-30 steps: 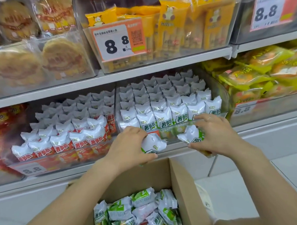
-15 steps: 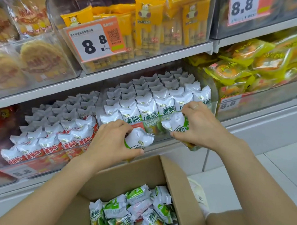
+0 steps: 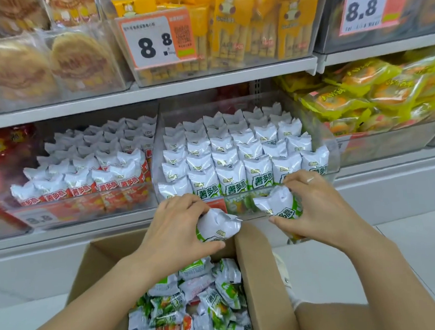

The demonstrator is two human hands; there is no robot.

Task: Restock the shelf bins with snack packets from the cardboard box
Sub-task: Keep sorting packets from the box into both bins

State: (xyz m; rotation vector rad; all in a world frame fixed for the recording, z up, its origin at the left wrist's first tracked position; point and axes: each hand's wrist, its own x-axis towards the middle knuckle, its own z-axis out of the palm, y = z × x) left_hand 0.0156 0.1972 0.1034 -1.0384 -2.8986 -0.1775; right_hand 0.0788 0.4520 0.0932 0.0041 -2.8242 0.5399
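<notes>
Your left hand [image 3: 175,224] curls its fingers and thumb round a green-and-white packet [image 3: 218,226] just above the cardboard box [image 3: 260,275]. Your right hand [image 3: 315,208] pinches a second packet [image 3: 279,205] at the front lip of the clear bin [image 3: 320,138], where matching packets stand upright in tight rows. More packets lie loose in the box, beneath your forearms.

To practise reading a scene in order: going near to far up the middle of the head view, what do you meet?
cardboard box → left hand gripping a green packet → bin of green packets → shelf edge → bin of yellow packets
</notes>
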